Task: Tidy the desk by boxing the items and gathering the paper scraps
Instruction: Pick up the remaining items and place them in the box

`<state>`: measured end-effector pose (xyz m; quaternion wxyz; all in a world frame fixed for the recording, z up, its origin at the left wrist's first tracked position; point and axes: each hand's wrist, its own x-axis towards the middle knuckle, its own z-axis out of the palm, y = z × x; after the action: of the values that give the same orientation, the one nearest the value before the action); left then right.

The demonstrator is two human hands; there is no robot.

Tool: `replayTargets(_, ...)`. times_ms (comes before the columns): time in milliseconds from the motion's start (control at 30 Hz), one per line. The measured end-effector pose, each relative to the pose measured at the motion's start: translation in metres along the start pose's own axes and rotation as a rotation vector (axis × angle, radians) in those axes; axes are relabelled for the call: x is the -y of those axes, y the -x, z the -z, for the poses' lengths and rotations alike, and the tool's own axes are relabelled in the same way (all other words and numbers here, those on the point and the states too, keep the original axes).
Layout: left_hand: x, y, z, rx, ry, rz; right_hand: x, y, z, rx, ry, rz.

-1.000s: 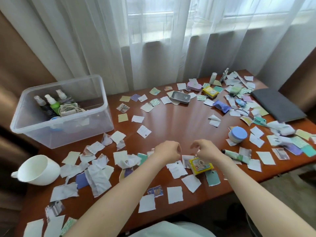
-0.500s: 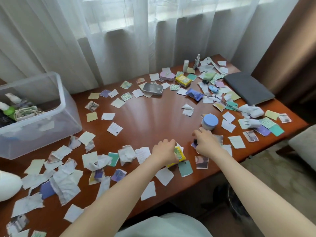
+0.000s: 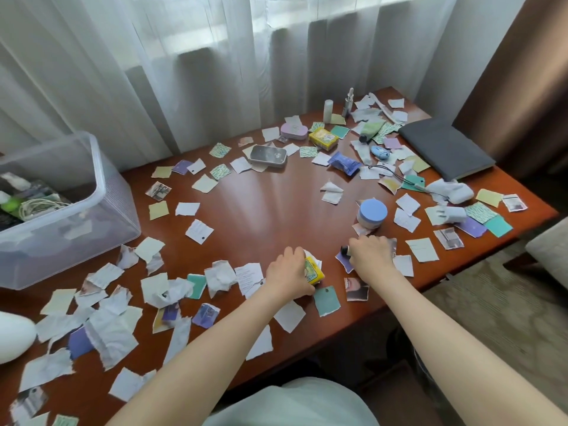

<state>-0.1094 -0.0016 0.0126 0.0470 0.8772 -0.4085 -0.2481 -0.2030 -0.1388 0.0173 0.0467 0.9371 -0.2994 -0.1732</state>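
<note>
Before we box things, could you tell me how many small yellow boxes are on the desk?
2: one yellow box under the left hand near the front edge, another at the back beside the lilac case.

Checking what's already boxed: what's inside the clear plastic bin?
Inside the clear plastic bin: a coiled pale cable and a green-topped bottle. The frame edge and the frosted wall hide the rest.

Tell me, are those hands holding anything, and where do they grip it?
The left hand closes over the near end of a small yellow box. The right hand covers a tube whose dark cap pokes out; lifted or not, I cannot tell.
</note>
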Motion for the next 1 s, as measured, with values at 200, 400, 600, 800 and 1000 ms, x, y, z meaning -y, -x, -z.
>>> replayTargets(200, 0.010, -0.004, 0.017, -0.076, 0.098, 0.093, 0.020, -0.008, 0.012, -0.110, -0.164, 0.001)
replayTargets(400, 0.035, 0.002, 0.039, -0.149, 0.258, 0.216, 0.045, -0.017, 0.038, -0.133, -0.427, 0.027)
replayTargets(600, 0.067, 0.015, 0.063, -0.228, 0.365, 0.334, 0.080, -0.026, 0.061, -0.075, -0.859, -0.017)
replayTargets(800, 0.097, 0.027, 0.078, -0.253, 0.445, 0.396, 0.117, -0.032, 0.086, 0.013, -1.148, 0.090)
replayTargets(1000, 0.130, 0.045, 0.101, -0.337, 0.506, 0.442, 0.157, -0.040, 0.107, 0.176, -1.346, 0.062)
